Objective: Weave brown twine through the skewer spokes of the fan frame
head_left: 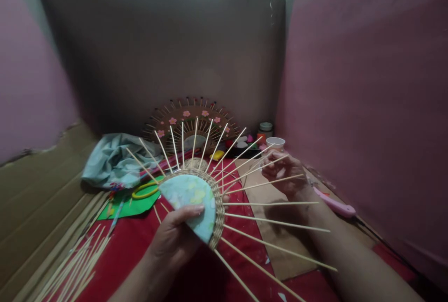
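My left hand (178,234) grips a half-round fan frame (191,199), its thumb pressed flat on the pale blue patterned face. Woven brown twine (220,213) edges the curve, and thin wooden sticks (271,222) spread outward from it like rays. Behind the sticks on the right, my right hand (284,171) is raised with fingers curled into a pinch. A thin strand, apparently twine, runs from the woven edge towards those fingers; sticks partly cover it. A ball of twine (196,164) lies just beyond the fan frame.
Loose sticks (79,264) lie at the lower left. Yellow-handled scissors (145,190) rest on a green sheet (131,208) beside a crumpled cloth (119,159). A decorated fan (187,114) leans at the back. A paper cup (275,143), jar (266,128) and pink glue gun (334,203) stand right.
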Motion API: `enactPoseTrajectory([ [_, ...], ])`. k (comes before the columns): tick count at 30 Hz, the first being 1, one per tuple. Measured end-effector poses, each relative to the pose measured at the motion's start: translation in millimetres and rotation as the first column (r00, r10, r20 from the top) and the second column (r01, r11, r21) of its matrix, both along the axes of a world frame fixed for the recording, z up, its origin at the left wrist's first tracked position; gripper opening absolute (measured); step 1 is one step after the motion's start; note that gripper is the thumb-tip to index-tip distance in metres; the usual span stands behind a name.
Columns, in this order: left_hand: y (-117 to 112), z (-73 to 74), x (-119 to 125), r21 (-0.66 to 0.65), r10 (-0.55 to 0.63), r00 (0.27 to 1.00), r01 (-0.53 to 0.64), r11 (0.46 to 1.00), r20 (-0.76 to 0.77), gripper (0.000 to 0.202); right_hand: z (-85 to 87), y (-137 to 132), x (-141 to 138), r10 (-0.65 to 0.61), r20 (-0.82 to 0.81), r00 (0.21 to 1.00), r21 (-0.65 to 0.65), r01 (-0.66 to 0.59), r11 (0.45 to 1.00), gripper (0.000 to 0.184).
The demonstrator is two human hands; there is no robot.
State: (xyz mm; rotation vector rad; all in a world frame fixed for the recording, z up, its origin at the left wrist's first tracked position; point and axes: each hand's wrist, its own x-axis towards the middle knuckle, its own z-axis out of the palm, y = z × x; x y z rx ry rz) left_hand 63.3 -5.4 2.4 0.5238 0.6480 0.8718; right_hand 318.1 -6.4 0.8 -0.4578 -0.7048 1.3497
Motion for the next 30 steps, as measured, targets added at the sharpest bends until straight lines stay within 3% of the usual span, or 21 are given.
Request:
enactPoseTrajectory([
  [5, -1, -0.7, 1, -0.010, 0.036, 0.999, -0.036, 0.999, 0.015, 0.048, 1.4, 3, -3, -0.144, -0.011, 0.989, 0.020, 0.145, 0.989, 0.007],
  [9, 0, 0.4, 2, -0.016, 0.021, 0.999, -0.021, 1.000, 0.024, 0.047, -1.1, 7, -1, -0.300, 0.120, 0.946, 0.032, 0.299, 0.954, 0.013],
  [16, 1, 2.0, 1, 0.013, 0.049, 0.999, -0.050, 0.999, 0.011, 0.042, -5.0, 12, 1, -0.558, 0.236, 0.796, 0.224, 0.514, 0.828, 0.022],
  [20, 2, 1.2, 1, 0.022, -0.004, 1.000, 0.004, 1.000, -0.001, 0.041, -4.4, 14, 2, -0.627, 0.210, 0.750, 0.228, 0.586, 0.778, 0.027],
  [27, 1, 2.8, 0, 0.024, -0.014, 1.000, 0.014, 1.000, -0.006, 0.045, -1.6, 12, 5, -0.502, 0.083, 0.861, 0.128, 0.491, 0.862, 0.025],
  [30, 2, 1.8, -1, 0.057, -0.097, 0.995, 0.096, 0.994, 0.021, 0.040, -1.2, 10, 7, -0.317, -0.024, 0.948, -0.017, 0.317, 0.948, 0.025],
])
